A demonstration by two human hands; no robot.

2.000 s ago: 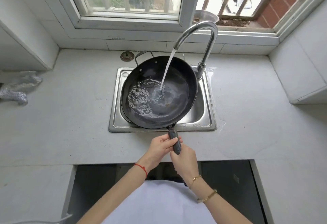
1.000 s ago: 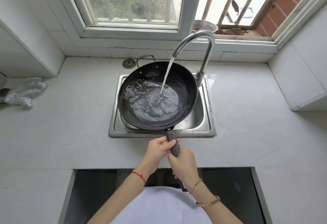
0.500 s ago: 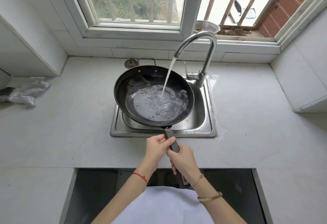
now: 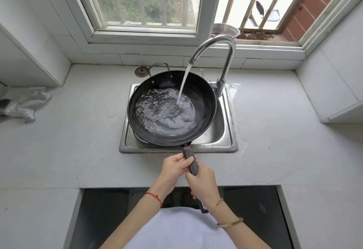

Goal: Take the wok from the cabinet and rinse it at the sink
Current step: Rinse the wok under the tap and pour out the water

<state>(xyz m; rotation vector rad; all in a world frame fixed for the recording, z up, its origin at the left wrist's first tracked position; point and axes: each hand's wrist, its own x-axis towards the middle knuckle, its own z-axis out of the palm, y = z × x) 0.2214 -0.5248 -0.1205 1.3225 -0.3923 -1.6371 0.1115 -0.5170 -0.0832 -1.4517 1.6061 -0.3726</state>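
Observation:
A black wok [image 4: 204,109] hangs over the steel sink [image 4: 225,144], held roughly level with rippling water pooled in its bottom. The curved chrome faucet [image 4: 227,56] runs, and its stream lands right of the wok's middle. The wok's long dark handle [image 4: 191,163] points toward me. My left hand [image 4: 175,167] grips the handle near the wok. My right hand [image 4: 204,184] grips it just behind, closer to my body. A small loop handle shows on the wok's far rim.
A round drain strainer [image 4: 140,71] lies on the counter behind the sink. A crumpled silvery cloth [image 4: 25,104] sits at the far left. Wall cabinets flank both sides. A dark cabinet opening [image 4: 102,215] lies below the counter edge. A metal bowl [image 4: 225,30] stands on the windowsill.
The wok has been swirled and levelled under the running water, shifting slightly left, and more water has pooled in it. Both hands have kept their grip on the handle.

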